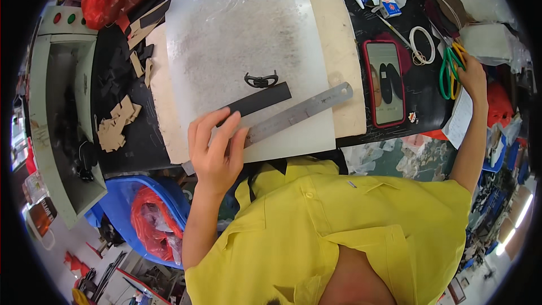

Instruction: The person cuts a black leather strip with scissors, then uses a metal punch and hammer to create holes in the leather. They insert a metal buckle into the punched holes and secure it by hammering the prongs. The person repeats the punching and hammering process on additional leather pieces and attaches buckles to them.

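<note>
Your left hand (215, 158) arches over the left part of the steel ruler (305, 114), fingers spread and pointing away from you. Your right arm (470, 149) stretches far right of it, right hand (474, 79) apparently curled, fingertips unclear.

On the sheet (243, 39), the strip (264, 101) lay between the ruler (307, 112) and buckle-like piece (260, 82) (the phone (387, 104) sat to their right).

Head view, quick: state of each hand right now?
Left hand: open, fingers parted, touching the black strip and metal ruler.
Right hand: at the yellow scissors handle; whether it is closed on it cannot be told.
</note>
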Demonstrator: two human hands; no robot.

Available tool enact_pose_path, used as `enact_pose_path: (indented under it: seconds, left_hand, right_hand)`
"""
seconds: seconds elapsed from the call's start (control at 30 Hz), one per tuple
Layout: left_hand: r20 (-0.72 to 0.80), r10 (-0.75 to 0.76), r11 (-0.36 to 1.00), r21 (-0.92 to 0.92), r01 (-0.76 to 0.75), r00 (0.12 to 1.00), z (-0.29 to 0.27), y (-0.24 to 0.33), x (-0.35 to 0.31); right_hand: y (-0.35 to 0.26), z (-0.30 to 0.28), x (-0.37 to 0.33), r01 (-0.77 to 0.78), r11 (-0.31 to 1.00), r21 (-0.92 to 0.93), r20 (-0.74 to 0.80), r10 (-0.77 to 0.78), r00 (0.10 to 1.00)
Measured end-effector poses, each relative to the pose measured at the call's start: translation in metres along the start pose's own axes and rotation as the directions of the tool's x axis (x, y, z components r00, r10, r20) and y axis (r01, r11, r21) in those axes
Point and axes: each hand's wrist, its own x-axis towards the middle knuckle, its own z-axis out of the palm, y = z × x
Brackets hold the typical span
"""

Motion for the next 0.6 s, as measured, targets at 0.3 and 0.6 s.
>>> enact_pose_path:
  seconds: [0.3,0.6]
  left_hand:
    - [0.110,-0.084,0.995,-0.045,0.089,0.990,0.009,-0.004,0.014]
    - [0.166,0.047,0.994,-0.109,-0.029,0.985,0.006,-0.018,0.022]
  right_hand:
    - [0.000,-0.050,-0.079,-0.292,0.945,0.151,-0.065,0.304,0.950]
    - [-0.117,-0.068,-0.130,-0.025,0.010,1.000,0.018,0.475,0.880]
